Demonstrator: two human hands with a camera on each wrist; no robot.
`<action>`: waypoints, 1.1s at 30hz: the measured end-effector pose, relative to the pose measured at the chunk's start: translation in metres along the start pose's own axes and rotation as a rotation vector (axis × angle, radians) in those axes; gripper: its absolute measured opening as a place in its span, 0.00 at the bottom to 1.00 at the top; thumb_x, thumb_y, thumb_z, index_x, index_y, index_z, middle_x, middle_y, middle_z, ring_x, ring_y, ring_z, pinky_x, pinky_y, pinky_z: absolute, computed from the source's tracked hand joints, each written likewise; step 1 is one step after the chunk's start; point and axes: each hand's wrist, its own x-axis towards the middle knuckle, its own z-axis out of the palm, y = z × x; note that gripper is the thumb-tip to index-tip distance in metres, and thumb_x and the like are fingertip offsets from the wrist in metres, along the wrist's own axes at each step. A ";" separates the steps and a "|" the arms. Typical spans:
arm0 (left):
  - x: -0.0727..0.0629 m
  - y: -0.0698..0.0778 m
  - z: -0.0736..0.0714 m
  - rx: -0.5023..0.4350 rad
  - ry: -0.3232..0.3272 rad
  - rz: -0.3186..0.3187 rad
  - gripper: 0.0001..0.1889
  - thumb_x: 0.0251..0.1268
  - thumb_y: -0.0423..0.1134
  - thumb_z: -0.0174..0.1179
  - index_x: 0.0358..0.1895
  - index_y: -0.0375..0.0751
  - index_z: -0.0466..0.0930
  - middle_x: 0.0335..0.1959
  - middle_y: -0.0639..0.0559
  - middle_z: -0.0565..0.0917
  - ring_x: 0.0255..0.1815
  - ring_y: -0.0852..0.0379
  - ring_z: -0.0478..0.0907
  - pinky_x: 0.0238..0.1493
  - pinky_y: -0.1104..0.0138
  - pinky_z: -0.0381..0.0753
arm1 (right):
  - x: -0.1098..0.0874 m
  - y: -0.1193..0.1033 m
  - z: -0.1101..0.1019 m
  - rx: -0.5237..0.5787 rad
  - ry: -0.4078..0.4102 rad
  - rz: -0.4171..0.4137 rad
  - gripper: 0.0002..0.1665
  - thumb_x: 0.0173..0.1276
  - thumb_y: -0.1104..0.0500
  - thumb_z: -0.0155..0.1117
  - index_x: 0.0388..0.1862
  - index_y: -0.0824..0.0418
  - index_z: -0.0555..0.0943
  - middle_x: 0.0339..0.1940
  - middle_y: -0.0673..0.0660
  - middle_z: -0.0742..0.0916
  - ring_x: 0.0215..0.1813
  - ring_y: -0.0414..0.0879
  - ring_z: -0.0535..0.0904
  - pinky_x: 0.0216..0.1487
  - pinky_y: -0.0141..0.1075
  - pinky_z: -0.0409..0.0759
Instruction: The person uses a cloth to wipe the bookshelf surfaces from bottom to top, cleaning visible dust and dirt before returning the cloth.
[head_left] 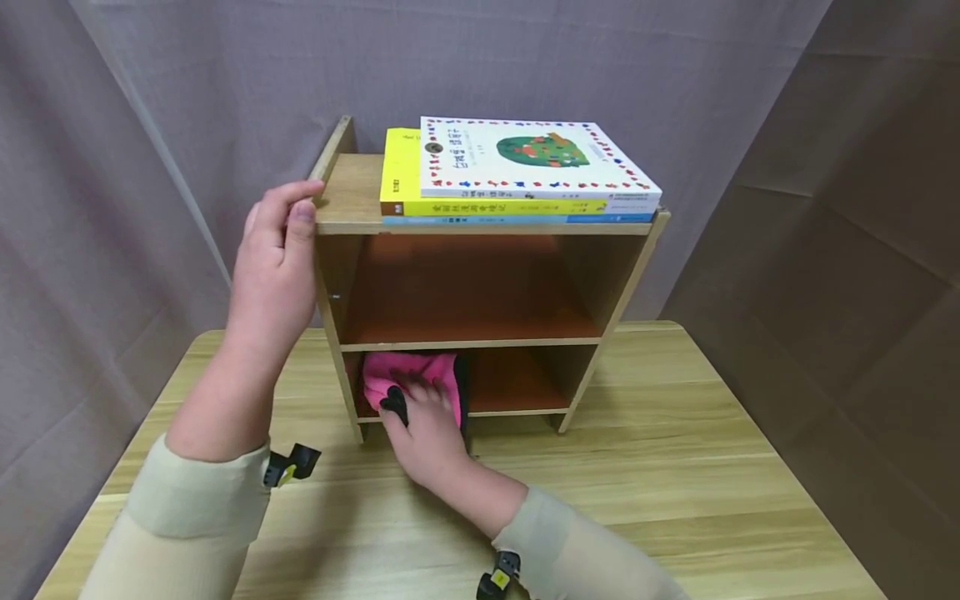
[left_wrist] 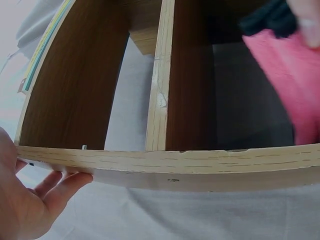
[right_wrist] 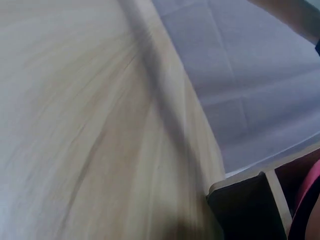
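Observation:
A small wooden bookshelf (head_left: 472, 343) stands on the table. My left hand (head_left: 273, 258) holds its upper left corner, the thumb near the front edge and the fingers around the side panel, as the left wrist view also shows. In the bottom compartment, at its left end, my right hand (head_left: 429, 429) grips a pink cloth with black trim (head_left: 386, 367). A dark bunched part of the cloth sticks out between thumb and forefinger. Part of the pink cloth (left_wrist: 282, 65) also shows in the left wrist view, close to the lower shelf board.
Several stacked books (head_left: 525, 158) lie on top of the bookshelf, white cover uppermost and a yellow one beneath. The wooden table (head_left: 675, 483) extends around the shelf. Grey curtains (head_left: 525, 58) hang behind and at the sides.

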 end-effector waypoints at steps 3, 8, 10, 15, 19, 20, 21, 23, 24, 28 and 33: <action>0.000 0.000 -0.001 -0.008 -0.002 -0.008 0.25 0.78 0.60 0.39 0.68 0.56 0.71 0.68 0.52 0.69 0.66 0.53 0.65 0.67 0.53 0.64 | 0.002 -0.003 -0.002 0.156 0.021 0.084 0.23 0.78 0.48 0.47 0.60 0.58 0.81 0.66 0.54 0.79 0.70 0.52 0.69 0.74 0.50 0.59; 0.001 0.000 -0.002 -0.025 -0.017 -0.017 0.24 0.78 0.59 0.39 0.68 0.57 0.70 0.70 0.53 0.67 0.69 0.54 0.64 0.69 0.52 0.62 | 0.006 -0.010 -0.005 0.405 0.053 0.206 0.23 0.77 0.48 0.50 0.62 0.59 0.77 0.59 0.54 0.81 0.64 0.50 0.73 0.67 0.45 0.69; 0.001 0.001 -0.001 -0.024 -0.020 -0.020 0.24 0.78 0.59 0.40 0.68 0.58 0.70 0.70 0.54 0.67 0.69 0.54 0.64 0.68 0.52 0.63 | 0.007 -0.014 -0.005 0.495 0.061 0.228 0.23 0.78 0.48 0.51 0.63 0.57 0.76 0.55 0.52 0.82 0.61 0.46 0.75 0.64 0.43 0.73; 0.001 0.001 0.000 -0.013 -0.010 -0.018 0.24 0.78 0.59 0.40 0.68 0.57 0.70 0.69 0.53 0.68 0.67 0.54 0.65 0.68 0.53 0.64 | 0.010 -0.026 -0.005 0.672 0.054 0.266 0.17 0.78 0.48 0.49 0.56 0.55 0.76 0.31 0.50 0.79 0.34 0.41 0.75 0.39 0.37 0.77; 0.000 0.001 0.000 -0.012 -0.008 -0.017 0.25 0.78 0.59 0.39 0.68 0.56 0.70 0.69 0.52 0.68 0.67 0.53 0.65 0.68 0.52 0.64 | 0.012 -0.036 -0.004 0.783 0.048 0.311 0.17 0.79 0.49 0.49 0.57 0.56 0.75 0.31 0.51 0.79 0.35 0.40 0.75 0.41 0.35 0.76; 0.000 0.001 -0.001 -0.012 -0.009 -0.018 0.25 0.78 0.59 0.39 0.69 0.56 0.70 0.69 0.52 0.68 0.67 0.53 0.65 0.68 0.52 0.64 | 0.012 -0.038 -0.003 0.805 0.046 0.316 0.17 0.79 0.50 0.49 0.56 0.58 0.75 0.33 0.52 0.80 0.37 0.40 0.75 0.43 0.35 0.76; -0.001 0.001 -0.001 -0.012 -0.011 -0.019 0.25 0.78 0.59 0.39 0.69 0.57 0.70 0.69 0.52 0.67 0.67 0.53 0.65 0.68 0.52 0.64 | 0.013 -0.040 -0.003 0.830 0.046 0.318 0.18 0.78 0.51 0.49 0.58 0.59 0.74 0.36 0.53 0.81 0.40 0.41 0.76 0.47 0.36 0.76; -0.001 0.001 -0.001 -0.012 -0.015 -0.021 0.25 0.78 0.60 0.39 0.69 0.57 0.70 0.69 0.52 0.67 0.67 0.53 0.65 0.68 0.51 0.64 | 0.014 -0.044 -0.002 0.860 0.044 0.322 0.19 0.78 0.51 0.50 0.59 0.59 0.74 0.41 0.54 0.81 0.45 0.42 0.75 0.52 0.38 0.75; 0.000 0.002 -0.001 -0.011 -0.018 -0.023 0.25 0.78 0.60 0.39 0.69 0.57 0.70 0.70 0.53 0.67 0.68 0.53 0.65 0.68 0.51 0.64 | 0.015 -0.045 -0.002 0.867 0.041 0.322 0.19 0.78 0.51 0.50 0.59 0.60 0.74 0.41 0.54 0.81 0.46 0.42 0.75 0.53 0.38 0.75; 0.001 0.002 0.000 -0.017 -0.022 -0.021 0.24 0.78 0.59 0.41 0.68 0.57 0.70 0.69 0.52 0.68 0.67 0.53 0.65 0.68 0.52 0.64 | 0.017 -0.049 0.000 0.828 0.024 0.299 0.22 0.74 0.53 0.56 0.63 0.59 0.72 0.48 0.53 0.79 0.49 0.43 0.74 0.55 0.38 0.75; 0.000 0.001 -0.001 -0.014 -0.021 -0.023 0.24 0.78 0.59 0.41 0.68 0.57 0.70 0.69 0.52 0.67 0.67 0.53 0.65 0.67 0.52 0.65 | 0.018 -0.047 0.007 0.661 -0.013 0.150 0.36 0.63 0.64 0.65 0.69 0.59 0.63 0.52 0.54 0.76 0.47 0.41 0.75 0.51 0.32 0.77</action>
